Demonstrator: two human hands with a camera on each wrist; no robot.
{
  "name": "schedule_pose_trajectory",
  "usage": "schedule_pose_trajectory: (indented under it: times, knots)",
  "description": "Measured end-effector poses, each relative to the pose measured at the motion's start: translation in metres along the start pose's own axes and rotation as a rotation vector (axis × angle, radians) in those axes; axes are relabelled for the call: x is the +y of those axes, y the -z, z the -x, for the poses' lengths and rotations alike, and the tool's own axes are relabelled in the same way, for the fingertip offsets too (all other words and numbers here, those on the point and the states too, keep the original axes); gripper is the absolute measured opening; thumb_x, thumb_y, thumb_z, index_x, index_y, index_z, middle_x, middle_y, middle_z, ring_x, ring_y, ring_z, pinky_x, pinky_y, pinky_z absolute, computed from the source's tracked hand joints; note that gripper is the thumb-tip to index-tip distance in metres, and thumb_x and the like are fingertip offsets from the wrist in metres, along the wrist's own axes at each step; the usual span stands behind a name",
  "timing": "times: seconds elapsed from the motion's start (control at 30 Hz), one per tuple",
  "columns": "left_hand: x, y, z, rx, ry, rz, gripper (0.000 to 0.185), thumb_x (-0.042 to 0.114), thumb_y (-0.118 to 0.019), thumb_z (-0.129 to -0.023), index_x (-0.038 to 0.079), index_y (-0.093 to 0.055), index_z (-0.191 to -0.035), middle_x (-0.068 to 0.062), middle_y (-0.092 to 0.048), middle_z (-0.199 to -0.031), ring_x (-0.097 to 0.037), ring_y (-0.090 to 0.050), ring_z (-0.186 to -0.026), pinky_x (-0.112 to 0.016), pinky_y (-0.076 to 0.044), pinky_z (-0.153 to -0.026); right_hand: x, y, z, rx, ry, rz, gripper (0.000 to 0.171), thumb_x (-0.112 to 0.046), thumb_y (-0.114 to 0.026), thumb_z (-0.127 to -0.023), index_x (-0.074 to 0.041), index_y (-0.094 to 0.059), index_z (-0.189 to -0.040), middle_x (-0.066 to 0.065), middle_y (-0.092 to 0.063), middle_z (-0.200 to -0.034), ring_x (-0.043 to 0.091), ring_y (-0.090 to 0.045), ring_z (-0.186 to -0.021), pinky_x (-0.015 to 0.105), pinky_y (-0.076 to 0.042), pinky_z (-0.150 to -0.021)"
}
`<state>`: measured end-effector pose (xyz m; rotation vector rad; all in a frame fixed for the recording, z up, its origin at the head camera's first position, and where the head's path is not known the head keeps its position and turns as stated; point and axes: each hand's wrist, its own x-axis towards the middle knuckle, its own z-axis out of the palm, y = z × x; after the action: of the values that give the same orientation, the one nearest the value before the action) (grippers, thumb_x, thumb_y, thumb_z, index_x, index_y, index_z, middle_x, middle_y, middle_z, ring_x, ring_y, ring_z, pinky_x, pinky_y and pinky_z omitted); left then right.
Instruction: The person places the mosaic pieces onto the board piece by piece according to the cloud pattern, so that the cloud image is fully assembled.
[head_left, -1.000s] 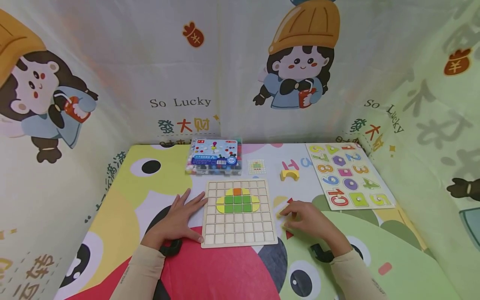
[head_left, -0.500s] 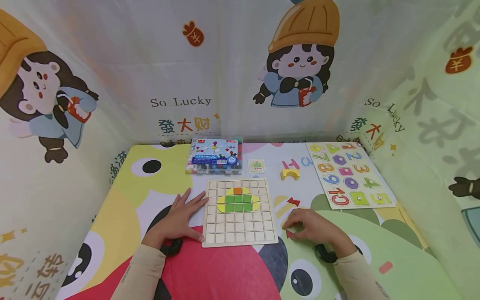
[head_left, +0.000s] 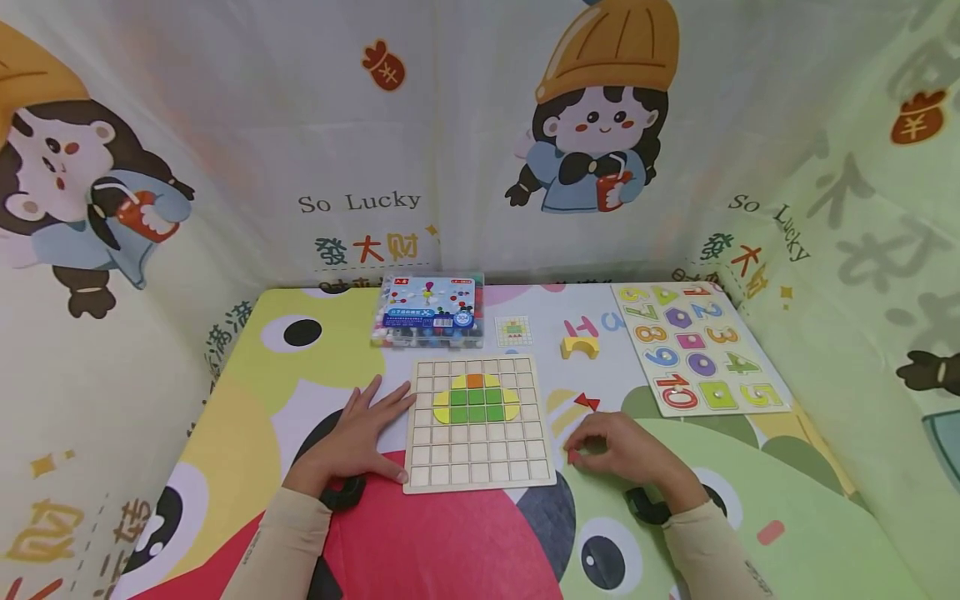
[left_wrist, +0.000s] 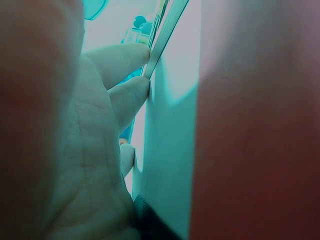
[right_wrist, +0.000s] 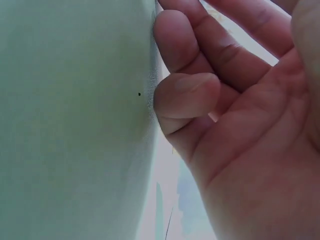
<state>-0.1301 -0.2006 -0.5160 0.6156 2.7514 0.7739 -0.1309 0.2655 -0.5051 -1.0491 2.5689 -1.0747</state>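
A wooden grid board [head_left: 480, 468] lies on the mat in front of me. Its upper rows hold green tiles [head_left: 476, 406] flanked by yellow ones, with an orange tile [head_left: 475, 382] on top. My left hand [head_left: 358, 435] lies flat on the mat, its fingers [left_wrist: 127, 92] against the board's left edge [left_wrist: 165, 35]. My right hand [head_left: 618, 450] rests just right of the board, fingers curled, and pinches a small red piece [head_left: 573, 457] at its fingertips. The right wrist view shows only the curled fingers [right_wrist: 187, 95] close to the mat; the piece is hidden there.
A red bow-shaped pair of triangles [head_left: 587, 402] lies beyond my right hand. Farther back are a clear plastic box of beads [head_left: 427, 312], a small pattern card [head_left: 514, 331] and a yellow arch block [head_left: 580, 347]. A number puzzle board [head_left: 701, 350] lies at the right. Printed cloth walls surround the table.
My right hand has drawn back toward me from the spot by the red triangles and closed its fingertips on the red piece near the board's lower right. The left hand has stayed still.
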Motion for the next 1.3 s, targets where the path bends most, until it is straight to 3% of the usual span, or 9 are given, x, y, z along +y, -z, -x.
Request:
schedule_pose_trajectory:
  times: [0.33,0.63,1.03,1.3]
  knots:
    - [0.001,0.001,0.000,-0.003,0.004,0.001,0.123,0.063,-0.092,-0.062,0.022,-0.039,-0.165,-0.002,-0.026,-0.177,-0.045,0.001,-0.165,-0.071,0.003,-0.129,-0.009,-0.001,-0.007,0.080,-0.035,0.042,0.019,-0.007,-0.086,-0.087,-0.013,-0.081,-0.104,-0.009,-0.077,-0.094,0.002,-0.063,-0.082,0.024,-0.057,-0.075]
    - [0.001,0.001,-0.001,-0.004,-0.002,0.001,0.123,0.062,-0.092,-0.062,0.022,-0.040,-0.165,-0.003,-0.027,-0.177,-0.045,0.000,-0.165,-0.071,0.003,-0.129,-0.033,-0.011,-0.040,0.103,-0.054,0.140,0.018,-0.009,-0.085,-0.087,-0.010,-0.082,-0.105,-0.009,-0.075,-0.089,0.003,-0.061,-0.080,0.026,-0.053,-0.075]
    - [0.000,0.003,0.001,0.007,-0.011,0.004,0.122,0.063,-0.092,-0.063,0.021,-0.040,-0.165,-0.005,-0.027,-0.177,-0.047,0.000,-0.164,-0.074,0.002,-0.127,-0.087,-0.043,-0.100,0.023,-0.088,0.256,0.022,-0.024,-0.088,-0.089,-0.013,-0.084,-0.106,-0.007,-0.074,-0.087,0.009,-0.060,-0.083,0.029,-0.056,-0.079]
    - [0.000,0.001,0.000,0.001,-0.010,-0.003,0.122,0.064,-0.092,-0.063,0.020,-0.040,-0.165,-0.006,-0.028,-0.176,-0.049,-0.001,-0.163,-0.075,0.002,-0.127,-0.096,-0.067,-0.123,-0.034,-0.136,0.255,0.015,-0.023,-0.085,-0.091,-0.015,-0.085,-0.104,-0.008,-0.075,-0.087,0.008,-0.058,-0.083,0.025,-0.055,-0.076]
